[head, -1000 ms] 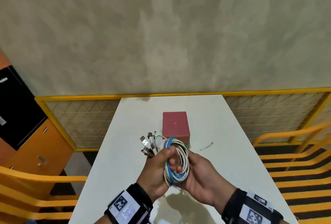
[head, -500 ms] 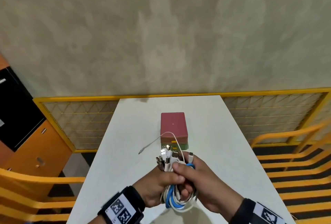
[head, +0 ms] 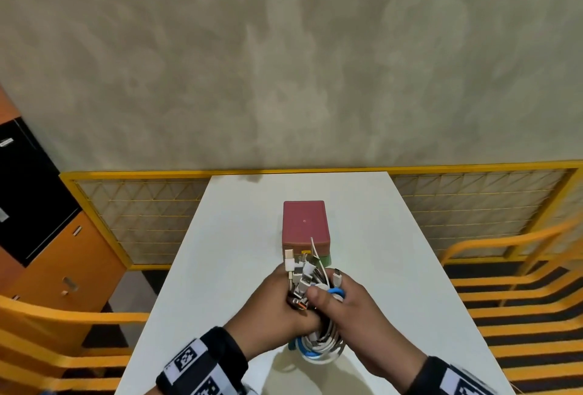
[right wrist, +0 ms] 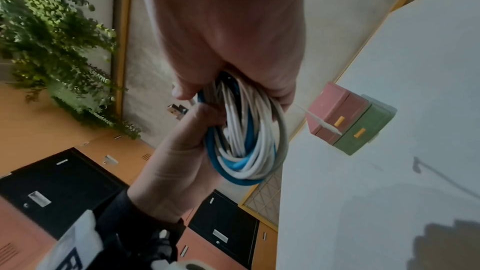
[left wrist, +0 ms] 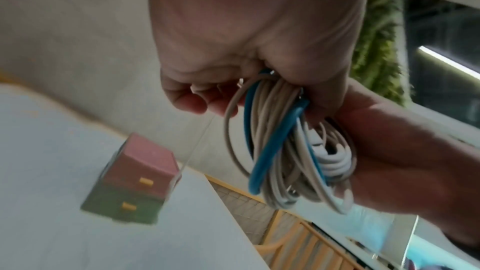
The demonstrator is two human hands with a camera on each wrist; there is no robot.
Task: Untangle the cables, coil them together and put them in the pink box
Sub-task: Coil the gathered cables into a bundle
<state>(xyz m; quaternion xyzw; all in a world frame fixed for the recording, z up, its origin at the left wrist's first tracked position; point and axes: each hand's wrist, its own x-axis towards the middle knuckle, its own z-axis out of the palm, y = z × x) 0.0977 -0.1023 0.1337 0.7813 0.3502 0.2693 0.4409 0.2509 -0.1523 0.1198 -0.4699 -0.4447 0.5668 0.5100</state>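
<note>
Both hands hold one coil of white and blue cables (head: 318,345) above the near part of the white table (head: 239,268). My left hand (head: 277,306) grips the coil from the left, and my right hand (head: 344,306) grips it from the right with its thumb over the top. The same coil (left wrist: 285,151) (right wrist: 244,143) hangs below the fists in both wrist views. A cluster of plugs (head: 299,271) sticks up between the hands, and one thin white end rises toward the pink box (head: 304,221). The pink box is closed and sits on a green box (right wrist: 363,130).
A yellow mesh fence (head: 142,205) runs along the table's far edge against a beige wall. Yellow rails (head: 520,284) flank the table on both sides. Orange and black lockers (head: 38,205) stand at the left.
The loose cable end that trailed out to the left over the table has been drawn in to the bundle. Both hands have closed tighter around the coil and the plugs.
</note>
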